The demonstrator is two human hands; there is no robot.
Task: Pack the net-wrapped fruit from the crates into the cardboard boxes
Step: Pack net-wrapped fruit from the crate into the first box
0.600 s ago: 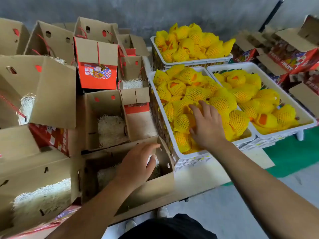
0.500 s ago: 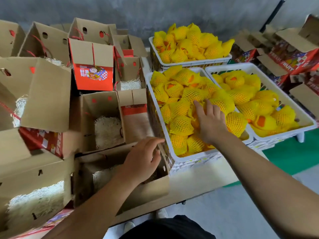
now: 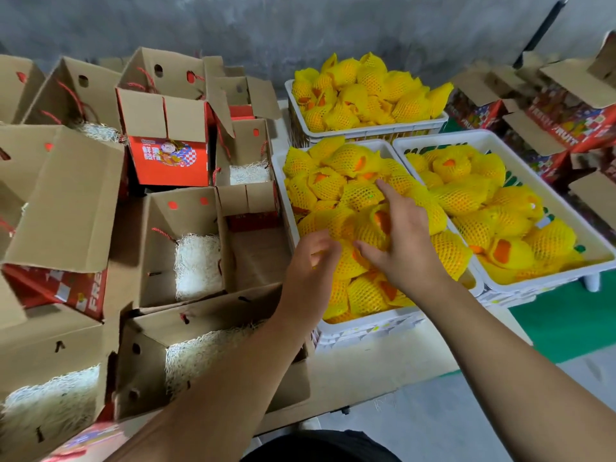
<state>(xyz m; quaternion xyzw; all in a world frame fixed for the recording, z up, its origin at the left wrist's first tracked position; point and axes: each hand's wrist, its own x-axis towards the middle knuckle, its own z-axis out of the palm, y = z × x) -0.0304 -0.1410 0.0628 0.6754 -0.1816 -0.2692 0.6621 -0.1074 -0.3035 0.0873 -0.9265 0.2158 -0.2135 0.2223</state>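
Fruit in yellow foam nets fills three white crates. My right hand (image 3: pixel 405 248) is in the nearest crate (image 3: pixel 366 323); thumb and fingers wrap a net-wrapped fruit (image 3: pixel 371 228) showing orange at its top. My left hand (image 3: pixel 308 265) reaches over that crate's left rim, its fingers loosely curled beside another netted fruit (image 3: pixel 348 266), with no plain grip on it. Below my left forearm stands an open cardboard box (image 3: pixel 150 371) lined with white shredded paper and holding no fruit. A second open box (image 3: pixel 180 215) with the same paper lies behind it.
A second crate of fruit (image 3: pixel 533 285) stands to the right and a third (image 3: pixel 366 130) behind. Several open cardboard boxes crowd the left, one with a red printed front (image 3: pixel 168 160). More red printed boxes (image 3: pixel 566 128) sit at the far right. Green floor lies below the right crate.
My left hand has left the near box and moved right, up to the crate. My right hand has shifted within the crate and curled round a fruit. The camera has tilted down.
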